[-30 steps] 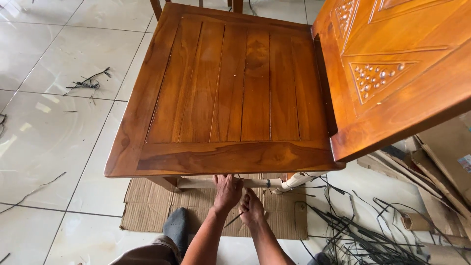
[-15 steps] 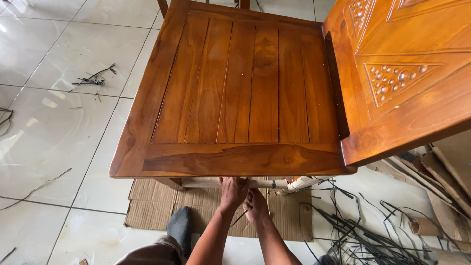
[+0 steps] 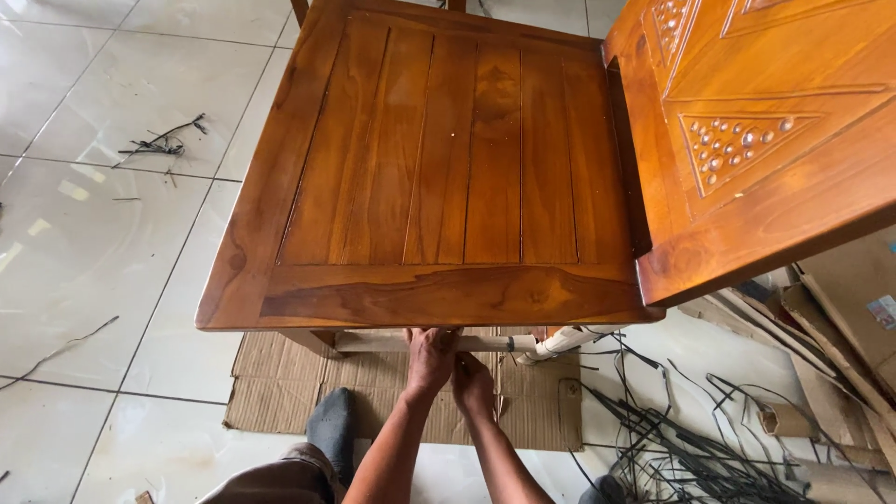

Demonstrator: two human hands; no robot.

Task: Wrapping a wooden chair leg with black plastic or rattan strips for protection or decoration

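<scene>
Both hands work under the chair's [image 3: 439, 177] front edge — left hand [image 3: 429, 359] with fingers curled round the paper-wrapped rail [image 3: 383, 343], right hand [image 3: 473, 385] just beside it, its fingers' state unclear. The seat is bare; wrapping looks only started.

chair [image 3: 439, 168] over cardboard [image 3: 392, 392] | hands [image 3: 453, 369] under seat | strips [image 3: 691, 439] right

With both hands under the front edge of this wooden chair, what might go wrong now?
1. The left hand and right hand work at the pale rail under the chair seat, which hides the fingers, so a pinch or slip may go unseen.
2. Loose black strips lie on the floor to the right; they may snag a foot.
3. The cardboard sheet may slide on the glossy tiles.
</scene>
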